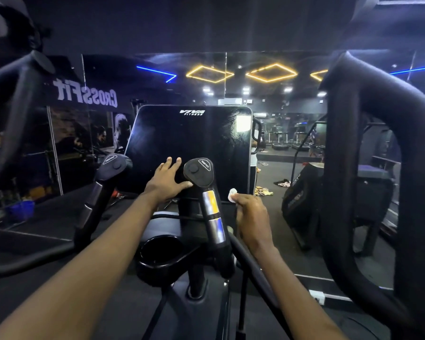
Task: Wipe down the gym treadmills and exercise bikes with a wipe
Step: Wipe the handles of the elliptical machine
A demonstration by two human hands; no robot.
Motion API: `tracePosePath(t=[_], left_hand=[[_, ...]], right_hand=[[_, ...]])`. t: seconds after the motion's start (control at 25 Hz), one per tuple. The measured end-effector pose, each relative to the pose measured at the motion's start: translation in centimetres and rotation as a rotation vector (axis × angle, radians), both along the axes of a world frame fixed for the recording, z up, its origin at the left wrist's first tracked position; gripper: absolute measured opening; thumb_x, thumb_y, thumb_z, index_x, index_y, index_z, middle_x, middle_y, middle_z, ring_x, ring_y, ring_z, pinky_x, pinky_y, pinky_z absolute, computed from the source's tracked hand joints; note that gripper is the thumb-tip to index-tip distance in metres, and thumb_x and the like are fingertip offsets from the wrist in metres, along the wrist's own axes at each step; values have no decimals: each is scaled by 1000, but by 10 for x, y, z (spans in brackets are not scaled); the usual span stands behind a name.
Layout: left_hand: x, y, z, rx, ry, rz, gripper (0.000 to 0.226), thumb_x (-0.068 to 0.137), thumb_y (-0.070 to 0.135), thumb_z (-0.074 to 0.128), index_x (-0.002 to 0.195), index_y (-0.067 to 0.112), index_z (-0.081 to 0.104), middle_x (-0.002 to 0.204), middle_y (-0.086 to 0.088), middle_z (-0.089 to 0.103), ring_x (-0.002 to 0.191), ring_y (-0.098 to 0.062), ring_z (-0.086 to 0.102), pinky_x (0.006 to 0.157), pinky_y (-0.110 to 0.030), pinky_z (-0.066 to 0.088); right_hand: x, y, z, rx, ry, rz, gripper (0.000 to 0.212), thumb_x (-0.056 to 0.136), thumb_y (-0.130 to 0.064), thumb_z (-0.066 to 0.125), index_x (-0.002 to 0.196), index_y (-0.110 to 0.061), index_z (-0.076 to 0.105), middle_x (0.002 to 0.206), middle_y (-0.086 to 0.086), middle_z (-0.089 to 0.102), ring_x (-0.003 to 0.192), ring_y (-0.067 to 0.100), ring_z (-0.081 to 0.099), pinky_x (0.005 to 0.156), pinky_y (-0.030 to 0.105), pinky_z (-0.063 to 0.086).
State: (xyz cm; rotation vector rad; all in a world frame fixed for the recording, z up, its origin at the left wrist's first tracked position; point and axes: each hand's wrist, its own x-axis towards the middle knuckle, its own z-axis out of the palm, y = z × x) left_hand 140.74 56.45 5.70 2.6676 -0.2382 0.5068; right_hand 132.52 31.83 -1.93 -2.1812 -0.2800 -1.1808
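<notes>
A black exercise machine stands in front of me with a dark console screen (189, 141) marked "VIVA FITNESS". My left hand (166, 179) lies flat with spread fingers on the lower part of that screen, its thumb by the right inner handle (207, 200). My right hand (252, 217) pinches a small white wipe (232, 193) just right of that handle, below the screen's right corner. A second inner handle (101, 190) rises to the left.
Big curved black arm bars stand close on the left (12, 128) and the right (368, 168). A cup holder (161, 251) sits below the console. A wall mirror (287, 114) behind shows the gym; cloths (263, 191) lie on the floor.
</notes>
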Motion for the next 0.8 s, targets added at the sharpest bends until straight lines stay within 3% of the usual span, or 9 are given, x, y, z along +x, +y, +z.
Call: tracePosePath(t=[0.08, 0.16, 0.32, 0.48, 0.56, 0.68, 0.8], left_hand=[[-13, 4, -2, -33, -2, -3, 86, 88, 45, 66, 157, 24, 18, 164, -9, 12, 150, -28, 12, 122, -42, 16], [-22, 12, -9, -62, -33, 6, 77, 90, 35, 65, 155, 22, 25, 162, -11, 19, 149, -27, 18, 121, -39, 18], [-47, 20, -17, -66, -95, -32, 66, 94, 22, 60, 153, 14, 31, 161, -14, 22, 149, -27, 18, 121, -37, 17], [-80, 27, -4, -3, -241, -106, 53, 95, 11, 56, 146, 4, 42, 156, -17, 33, 145, -29, 27, 119, -31, 16], [-98, 33, 1, 66, -376, -138, 47, 93, 3, 54, 139, 2, 50, 150, -18, 40, 142, -31, 32, 118, -32, 19], [-120, 52, 3, 161, -668, -63, 52, 83, -3, 57, 135, 1, 53, 143, -20, 44, 136, -35, 38, 116, -39, 26], [-129, 77, 2, 113, -649, 98, 68, 82, 6, 64, 145, 1, 39, 145, -24, 38, 134, -40, 37, 113, -48, 30]], right_hand=[[-7, 1, 8, 238, 75, 46, 27, 90, -2, 61, 108, -15, 76, 106, 0, 73, 98, 13, 65, 81, 0, 38], [-17, 4, 16, 332, 108, 61, 28, 90, -4, 60, 107, -19, 76, 104, -1, 74, 90, 8, 66, 75, -3, 37], [-42, 12, 35, 346, 142, 48, 31, 91, -7, 57, 111, -21, 76, 100, 0, 76, 77, 5, 60, 61, 3, 37], [-69, 25, 52, 400, 78, 23, 28, 91, -11, 61, 110, -25, 75, 98, -1, 76, 67, 2, 52, 58, 13, 37], [-90, 35, 59, 440, 13, 70, 28, 91, -11, 61, 110, -26, 75, 101, -7, 75, 72, -2, 57, 63, 14, 43], [-129, 65, 68, 341, -219, 135, 27, 90, -4, 62, 109, -17, 75, 107, -9, 71, 96, -1, 64, 85, 9, 46], [-136, 102, 63, 55, -327, 196, 29, 88, 2, 61, 111, -9, 74, 109, 0, 68, 102, 8, 60, 95, 13, 44]])
